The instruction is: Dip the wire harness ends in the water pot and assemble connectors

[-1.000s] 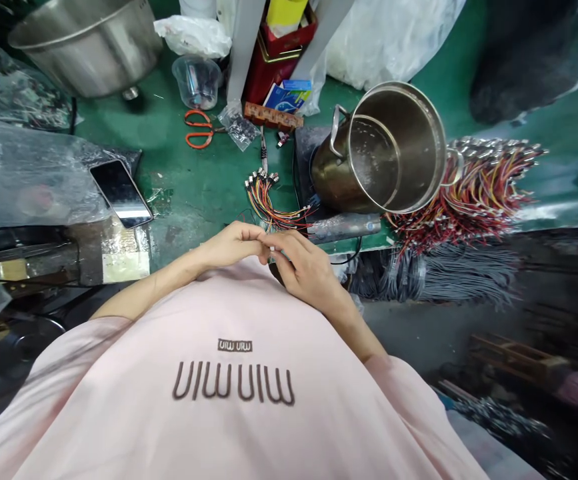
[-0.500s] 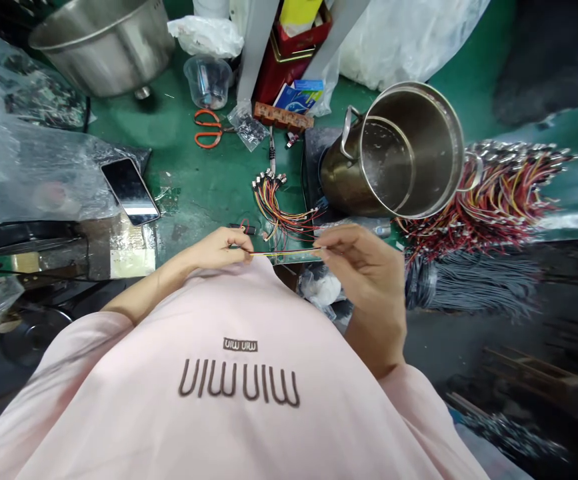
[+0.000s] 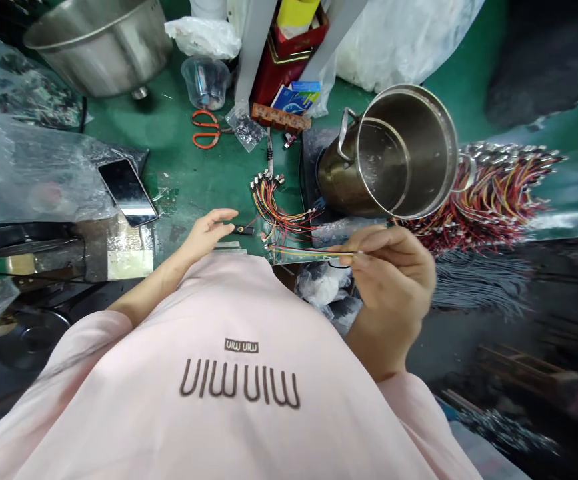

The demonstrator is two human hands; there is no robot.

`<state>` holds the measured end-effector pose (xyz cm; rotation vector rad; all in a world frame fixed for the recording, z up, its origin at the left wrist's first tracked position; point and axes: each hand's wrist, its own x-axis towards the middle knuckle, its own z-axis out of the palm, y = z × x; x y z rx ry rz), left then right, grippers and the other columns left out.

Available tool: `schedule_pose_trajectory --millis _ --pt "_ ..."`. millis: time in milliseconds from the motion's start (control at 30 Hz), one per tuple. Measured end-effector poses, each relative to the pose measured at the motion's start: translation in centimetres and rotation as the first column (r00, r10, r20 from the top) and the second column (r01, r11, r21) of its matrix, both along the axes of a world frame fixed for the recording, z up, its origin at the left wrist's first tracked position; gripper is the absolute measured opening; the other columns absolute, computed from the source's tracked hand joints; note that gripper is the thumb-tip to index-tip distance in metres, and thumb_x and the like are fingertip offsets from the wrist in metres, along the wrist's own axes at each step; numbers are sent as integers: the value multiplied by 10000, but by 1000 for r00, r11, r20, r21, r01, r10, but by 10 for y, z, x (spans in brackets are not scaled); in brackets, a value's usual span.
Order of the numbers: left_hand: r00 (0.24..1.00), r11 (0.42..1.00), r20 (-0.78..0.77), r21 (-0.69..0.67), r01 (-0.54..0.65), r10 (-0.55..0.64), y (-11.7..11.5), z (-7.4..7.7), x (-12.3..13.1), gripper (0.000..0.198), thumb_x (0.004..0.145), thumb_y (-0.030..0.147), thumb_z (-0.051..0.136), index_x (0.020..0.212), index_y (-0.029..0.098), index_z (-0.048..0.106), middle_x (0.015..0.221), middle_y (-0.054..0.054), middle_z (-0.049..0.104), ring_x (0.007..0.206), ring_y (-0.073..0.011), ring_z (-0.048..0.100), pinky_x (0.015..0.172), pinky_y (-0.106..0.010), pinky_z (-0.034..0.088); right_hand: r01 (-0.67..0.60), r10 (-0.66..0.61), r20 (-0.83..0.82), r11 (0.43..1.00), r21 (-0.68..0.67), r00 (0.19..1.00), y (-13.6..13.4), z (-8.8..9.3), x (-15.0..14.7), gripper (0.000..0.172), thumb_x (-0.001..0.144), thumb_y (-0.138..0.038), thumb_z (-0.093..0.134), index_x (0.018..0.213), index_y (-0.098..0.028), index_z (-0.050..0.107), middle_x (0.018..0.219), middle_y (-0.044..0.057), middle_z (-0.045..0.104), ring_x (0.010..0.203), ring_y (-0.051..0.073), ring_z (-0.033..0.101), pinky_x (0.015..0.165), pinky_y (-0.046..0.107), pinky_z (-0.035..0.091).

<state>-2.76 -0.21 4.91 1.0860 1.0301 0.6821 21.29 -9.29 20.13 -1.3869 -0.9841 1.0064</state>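
My right hand (image 3: 393, 287) pinches a thin wire harness (image 3: 309, 253) of red, yellow and black strands, which stretches leftward along the table's front edge. My left hand (image 3: 209, 233) holds nothing, its fingers apart, just left of a small black tool (image 3: 243, 230). Beyond the harness, a bunch of coloured wires with metal ends (image 3: 271, 200) lies on the green table (image 3: 199, 180). A larger pile of similar red and yellow wires (image 3: 493, 193) is at the right.
A deep steel pot (image 3: 339, 177) stands right of centre, and a steel bowl (image 3: 103, 53) at the back left. Orange-handled scissors (image 3: 205, 129), a phone (image 3: 127, 191), a brown block (image 3: 281, 119) and grey cables (image 3: 483, 280) also lie around.
My left hand has let go of the harness, moved left and opened. My right hand has moved right with the harness in its fingers.
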Motion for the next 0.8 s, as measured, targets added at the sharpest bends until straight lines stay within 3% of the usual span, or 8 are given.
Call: schedule_pose_trajectory --millis 100,200,300,400,533,633,700,800 --pt "996 951 44 -298 86 -76 -8 -16 4 276 719 327 733 944 166 739 1058 -96 715 1027 -208 628 1042 -410 388 -60 60 -13 998 -11 998 6 -10 -6 139 733 -134 634 777 -266 632 788 15 557 704 161 566 596 313 517" --pt "973 875 155 -431 220 -168 -14 -22 10 300 689 261 776 966 156 732 1091 -107 707 1023 -191 641 1033 -392 404 -78 78 30 997 -6 997 10 -12 -14 111 758 -165 624 760 -274 599 788 22 561 733 179 581 615 338 531" --pt "952 871 290 -438 225 -100 -13 -15 12 515 662 163 782 1162 202 663 1217 -102 661 1023 -179 656 971 -370 468 -104 103 29 995 13 994 11 -9 -19 106 765 -164 611 777 -265 581 777 15 547 711 168 573 651 344 546" --pt "916 874 401 -445 195 0 -6 -2 7 614 678 134 738 1268 220 591 1172 -95 673 868 -167 697 810 -330 549 -83 83 -4 996 -8 997 9 -9 -15 122 738 -138 608 786 -247 579 778 7 542 653 146 552 638 328 543" --pt "888 885 454 -440 150 75 1 11 -6 508 690 139 705 1191 182 633 947 -57 718 637 -120 663 632 -264 553 -25 28 62 998 -51 998 -2 -24 10 115 730 -161 626 787 -248 575 781 11 555 620 153 556 586 323 527" --pt "884 887 459 -441 139 89 -1 17 -13 357 714 200 725 1066 150 688 865 -69 724 619 -131 658 627 -271 555 -11 27 169 996 -93 985 -15 -42 35 99 756 -172 633 803 -253 601 778 9 588 659 174 597 634 347 536" --pt "887 888 460 -425 175 45 -4 22 -13 317 727 244 746 1024 142 709 842 -75 725 628 -136 662 651 -275 556 -17 70 365 989 -147 929 -22 -50 46 103 769 -167 633 832 -247 642 824 23 634 772 205 632 732 387 540" --pt "882 895 463 -355 272 -84 -10 31 -9 315 755 297 755 1033 153 724 822 -74 729 671 -141 671 695 -273 542 -20 105 680 991 -132 725 -26 -49 43 162 783 -155 624 905 -240 688 995 61 678 1005 256 619 920 472 491"
